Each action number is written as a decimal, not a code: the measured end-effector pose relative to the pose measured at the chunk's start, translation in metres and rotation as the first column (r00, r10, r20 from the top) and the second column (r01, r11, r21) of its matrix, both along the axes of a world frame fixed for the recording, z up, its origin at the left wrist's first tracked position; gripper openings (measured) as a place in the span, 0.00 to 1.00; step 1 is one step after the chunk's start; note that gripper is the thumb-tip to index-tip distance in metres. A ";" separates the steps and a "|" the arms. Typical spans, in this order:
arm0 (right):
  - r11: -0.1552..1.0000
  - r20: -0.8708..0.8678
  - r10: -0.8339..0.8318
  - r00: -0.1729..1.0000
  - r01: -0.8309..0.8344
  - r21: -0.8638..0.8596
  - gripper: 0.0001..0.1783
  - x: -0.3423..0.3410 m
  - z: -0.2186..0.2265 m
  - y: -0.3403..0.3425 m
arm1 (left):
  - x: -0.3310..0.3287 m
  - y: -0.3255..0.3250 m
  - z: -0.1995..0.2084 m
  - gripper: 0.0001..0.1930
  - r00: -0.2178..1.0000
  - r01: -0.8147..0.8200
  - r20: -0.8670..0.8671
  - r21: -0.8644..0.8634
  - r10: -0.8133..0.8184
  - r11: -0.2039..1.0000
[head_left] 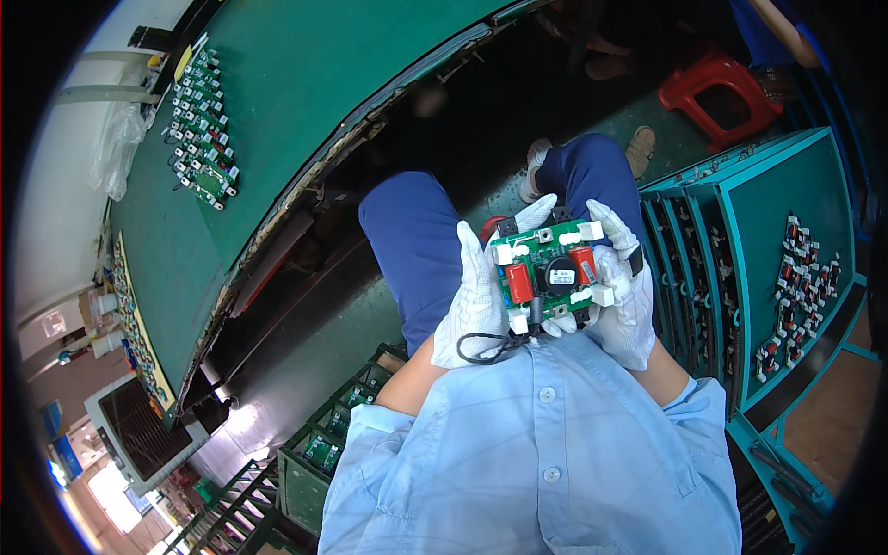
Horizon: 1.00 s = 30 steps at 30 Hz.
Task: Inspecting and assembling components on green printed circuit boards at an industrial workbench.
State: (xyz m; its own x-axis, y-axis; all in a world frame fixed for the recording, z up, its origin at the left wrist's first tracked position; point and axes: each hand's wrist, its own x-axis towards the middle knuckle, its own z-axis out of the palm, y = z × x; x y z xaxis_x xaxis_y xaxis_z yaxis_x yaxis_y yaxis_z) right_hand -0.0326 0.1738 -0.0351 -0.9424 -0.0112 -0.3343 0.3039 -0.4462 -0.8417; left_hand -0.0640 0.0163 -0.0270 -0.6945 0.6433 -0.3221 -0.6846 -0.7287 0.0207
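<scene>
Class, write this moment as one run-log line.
left hand: gloved, holding circuit board at left side | right hand: gloved, holding right side | green table: more boards on it

Fairly bright, even light falls on my blue shirt (pixel 481 444), my left hand (pixel 474 305) and my right hand (pixel 629 310), and the circuit board (pixel 553 276) between them looks reasonably sharp, while deep shadow fills the space beneath the green surface (pixel 296 74). Toward my lower left, an opening (pixel 116 499) is washed out to white and glare whitens part of the floor (pixel 301 361). The fisheye bends straight edges, and black closes in around the rim.
</scene>
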 end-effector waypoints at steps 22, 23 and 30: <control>0.981 -0.112 0.192 0.975 -0.186 0.057 0.29 0.003 0.009 0.004 | -0.005 -0.004 -0.001 0.49 0.958 -0.012 -0.274 -0.317 -0.080 0.948; 0.982 -0.111 0.187 0.976 -0.181 0.058 0.29 0.002 0.008 0.001 | -0.005 -0.005 -0.003 0.49 0.957 -0.027 -0.282 -0.321 -0.068 0.947; 0.983 0.071 0.173 0.982 -0.176 0.049 0.29 -0.006 0.013 0.003 | -0.008 -0.003 -0.006 0.45 0.990 -0.036 -0.139 -0.044 0.030 0.998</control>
